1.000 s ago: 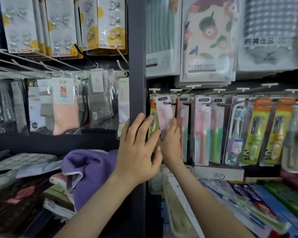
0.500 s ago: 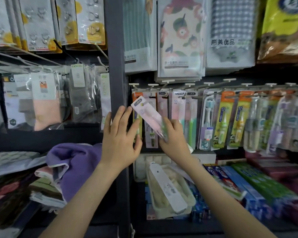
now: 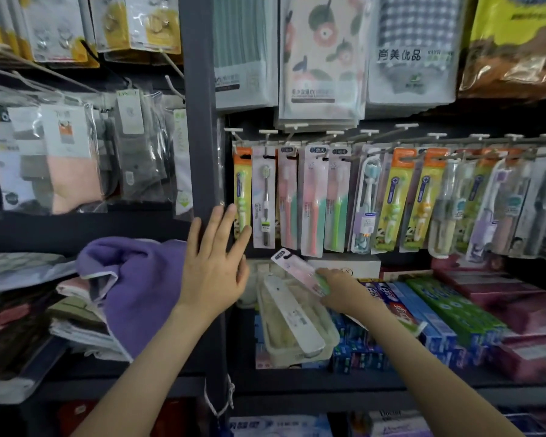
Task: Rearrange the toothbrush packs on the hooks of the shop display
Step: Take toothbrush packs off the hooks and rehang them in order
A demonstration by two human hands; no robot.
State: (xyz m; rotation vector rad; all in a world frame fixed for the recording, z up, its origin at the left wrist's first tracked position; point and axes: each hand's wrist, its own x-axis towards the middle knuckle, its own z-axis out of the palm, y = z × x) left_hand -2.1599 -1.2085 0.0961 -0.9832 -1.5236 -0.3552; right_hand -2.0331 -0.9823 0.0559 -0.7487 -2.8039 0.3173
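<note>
Head view: the right hand (image 3: 338, 288) pinches a pink pack (image 3: 297, 272) by its lower end. It is tilted above a tray (image 3: 297, 345) and off any hook, probably for rehanging. Beside the post (image 3: 199, 121), the left hand (image 3: 213, 269) spreads flat, likely to steady the row. Beyond, other packs (image 3: 312, 200) hang from hooks (image 3: 267, 134).

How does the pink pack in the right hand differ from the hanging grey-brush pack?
The pink pack is unhooked, tilted, held by the right hand; the grey-brush pack hangs upright. The pink pack sits below the row; the grey-brush pack is in it. Both are slim carded packs.
</note>
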